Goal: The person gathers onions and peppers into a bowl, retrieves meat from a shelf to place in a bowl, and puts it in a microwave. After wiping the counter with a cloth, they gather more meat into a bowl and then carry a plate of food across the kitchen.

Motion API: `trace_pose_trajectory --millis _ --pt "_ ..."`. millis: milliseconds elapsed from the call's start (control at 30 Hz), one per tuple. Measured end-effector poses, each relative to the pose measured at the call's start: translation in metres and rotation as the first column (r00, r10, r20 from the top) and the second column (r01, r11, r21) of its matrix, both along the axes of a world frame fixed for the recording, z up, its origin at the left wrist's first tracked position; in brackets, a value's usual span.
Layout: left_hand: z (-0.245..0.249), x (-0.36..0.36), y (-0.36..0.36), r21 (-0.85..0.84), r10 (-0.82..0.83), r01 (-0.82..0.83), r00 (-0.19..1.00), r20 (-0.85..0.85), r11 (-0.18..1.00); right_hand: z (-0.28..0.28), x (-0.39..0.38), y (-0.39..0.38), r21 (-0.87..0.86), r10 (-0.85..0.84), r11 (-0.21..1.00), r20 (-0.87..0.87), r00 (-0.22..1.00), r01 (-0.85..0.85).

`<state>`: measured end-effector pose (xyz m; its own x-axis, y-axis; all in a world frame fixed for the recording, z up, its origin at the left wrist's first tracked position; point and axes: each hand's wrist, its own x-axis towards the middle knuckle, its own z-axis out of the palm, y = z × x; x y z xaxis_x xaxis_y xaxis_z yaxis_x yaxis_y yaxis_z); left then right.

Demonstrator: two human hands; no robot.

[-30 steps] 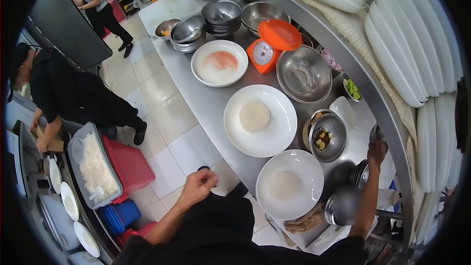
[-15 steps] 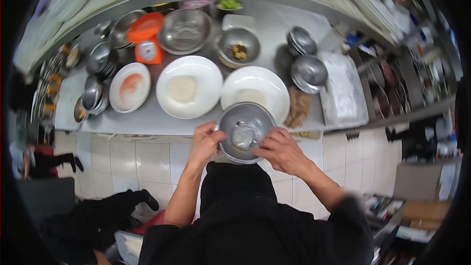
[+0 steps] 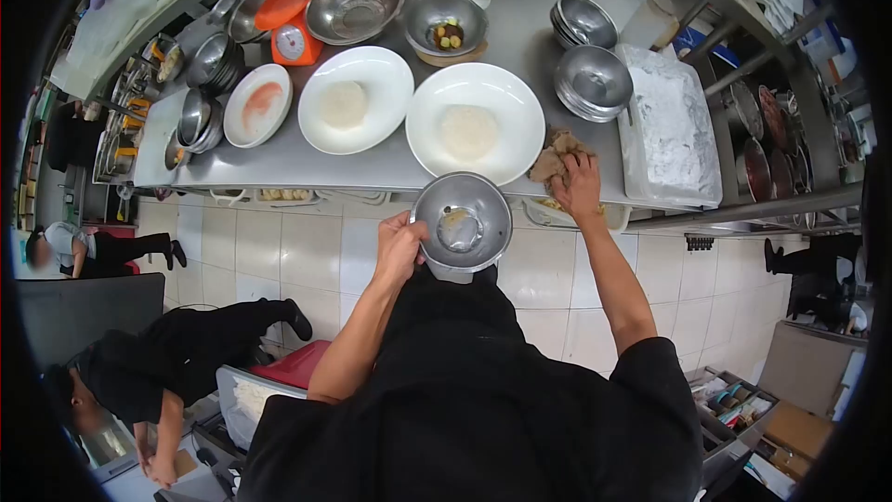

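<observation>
My left hand (image 3: 400,248) is closed on the left rim of a metal bowl (image 3: 485,204), held in front of the counter's edge. Its inside looks wet, with a little pale residue at the bottom. To the right, my right hand (image 3: 580,188) has its fingers bunched on a crumpled brown cloth (image 3: 556,152) at the counter's front edge. Just beyond the bowl stands a white plate (image 3: 522,102) with a flat round of pale food (image 3: 468,132). A second white plate (image 3: 383,70) beside it carries a similar round (image 3: 344,105).
Stacked metal bowls (image 3: 595,84) and a white-dusted tray (image 3: 671,121) stand at the right. Further back are an orange scale (image 3: 295,42), a large metal bowl (image 3: 355,5) and a bowl with food pieces (image 3: 446,19). A co-worker (image 3: 177,363) is at the lower left.
My right hand has let go of the bowl's right side and moved right and forward onto the brown cloth. My left hand still holds the bowl, and the view has shifted.
</observation>
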<state>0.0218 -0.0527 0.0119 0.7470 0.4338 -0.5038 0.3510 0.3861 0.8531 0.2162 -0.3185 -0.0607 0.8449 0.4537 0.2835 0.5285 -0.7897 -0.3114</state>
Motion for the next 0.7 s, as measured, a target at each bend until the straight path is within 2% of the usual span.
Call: trace_pose_trajectory --millis 67,100,133,167,233,300,333,367,400,467,500,533,567,633,700 --pt "-0.004 0.012 -0.023 0.014 -0.013 0.014 1.000 -0.007 1.000 -0.010 0.001 -0.019 0.230 -0.012 0.973 -0.083 0.997 0.030" --pt "-0.006 0.017 -0.034 0.030 -0.021 0.022 1.000 -0.011 0.999 -0.003 -0.006 -0.027 0.228 -0.009 0.973 -0.077 0.997 0.027" --pt "-0.023 0.023 -0.044 0.038 -0.031 0.032 0.999 -0.032 0.999 0.013 -0.018 -0.031 0.444 -0.073 0.880 -0.231 0.970 0.172" --pt "-0.021 0.031 -0.056 0.085 -0.084 0.089 0.995 -0.054 0.992 0.031 -0.032 -0.035 0.604 -0.084 0.728 -0.391 0.916 0.324" --pt "-0.017 0.046 -0.083 0.169 -0.191 0.202 0.979 -0.077 0.965 0.078 -0.069 -0.035 0.649 -0.051 0.692 -0.394 0.918 0.317" --pt "-0.032 0.067 -0.110 0.289 -0.349 0.344 0.936 -0.038 0.893 0.094 -0.090 -0.030 0.485 -0.003 0.867 -0.228 0.974 0.116" --pt "-0.028 0.078 -0.132 0.425 -0.350 0.334 0.936 -0.041 0.842 0.090 -0.096 -0.029 0.493 0.016 0.865 -0.213 0.977 0.093" --pt "-0.022 0.085 -0.150 0.343 -0.356 0.305 0.929 0.098 0.889 0.082 -0.100 -0.027 0.412 0.004 0.909 -0.167 0.986 0.066" --pt "-0.005 0.093 -0.159 0.494 -0.455 0.372 0.889 0.055 0.786 0.077 -0.102 -0.027 0.327 -0.002 0.944 -0.116 0.993 0.040" --pt "-0.004 0.106 -0.178 0.554 -0.466 0.325 0.875 0.132 0.767 0.078 -0.099 -0.044 0.332 0.049 0.943 -0.114 0.992 -0.009" --pt "-0.002 0.112 -0.186 0.683 -0.494 0.234 0.843 0.212 0.692 0.078 -0.096 -0.053 0.337 0.071 0.941 -0.128 0.989 -0.024" --pt "0.004 0.116 -0.192 0.788 -0.534 0.129 0.798 0.277 0.601 0.081 -0.093 -0.063 0.257 0.035 0.966 -0.276 0.961 0.039" --pt "0.009 0.119 -0.200 0.771 -0.560 0.151 0.773 0.299 0.619 0.088 -0.090 -0.070 0.161 -0.012 0.983 -0.412 0.911 0.085" --pt "0.016 0.117 -0.208 0.755 -0.557 0.145 0.764 0.326 0.640 0.115 -0.089 -0.070 -0.114 -0.066 0.993 -0.321 0.945 0.031" --pt "0.018 0.115 -0.205 0.918 -0.670 0.041 0.697 0.256 0.394 0.133 -0.074 -0.073 -0.451 -0.102 0.889 -0.352 0.930 -0.074"
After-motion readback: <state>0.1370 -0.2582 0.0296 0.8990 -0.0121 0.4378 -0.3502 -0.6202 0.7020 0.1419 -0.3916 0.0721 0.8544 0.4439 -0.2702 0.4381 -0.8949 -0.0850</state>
